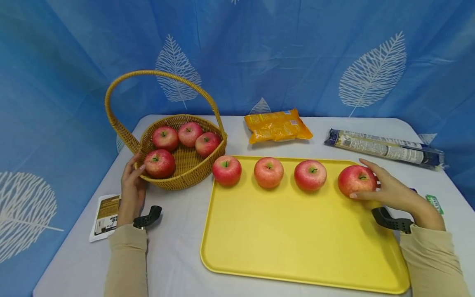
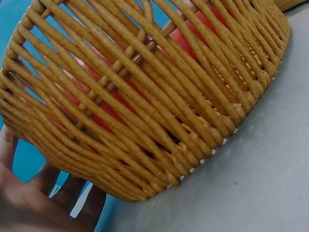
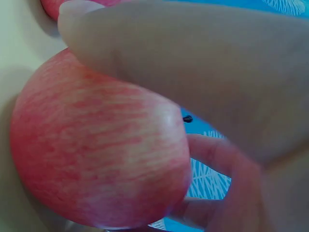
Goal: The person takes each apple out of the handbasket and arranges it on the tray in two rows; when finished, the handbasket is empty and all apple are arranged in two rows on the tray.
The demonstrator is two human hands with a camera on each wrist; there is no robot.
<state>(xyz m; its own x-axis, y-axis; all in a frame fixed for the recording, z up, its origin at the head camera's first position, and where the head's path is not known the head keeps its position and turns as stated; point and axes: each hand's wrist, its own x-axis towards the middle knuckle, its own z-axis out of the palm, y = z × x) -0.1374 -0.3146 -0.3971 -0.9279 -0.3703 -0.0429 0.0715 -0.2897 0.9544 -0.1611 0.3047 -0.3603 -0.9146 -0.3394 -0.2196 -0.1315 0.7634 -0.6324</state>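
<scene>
Overhead, four apples [image 1: 270,172], wrist, fingers [image 3: 212,72] gripping

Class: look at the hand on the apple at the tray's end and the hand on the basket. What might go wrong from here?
1. The right hand grips the end apple near the yellow tray's back corner; released carelessly, it might roll off.
2. The left hand only touches the basket rim; a nudge could shift it, jostling the apples inside.

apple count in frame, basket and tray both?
8 red apples. Four in the woven wicker basket. Four in a row on the yellow plastic tray, and, gripped by the right hand. Basket may hide more.
</scene>
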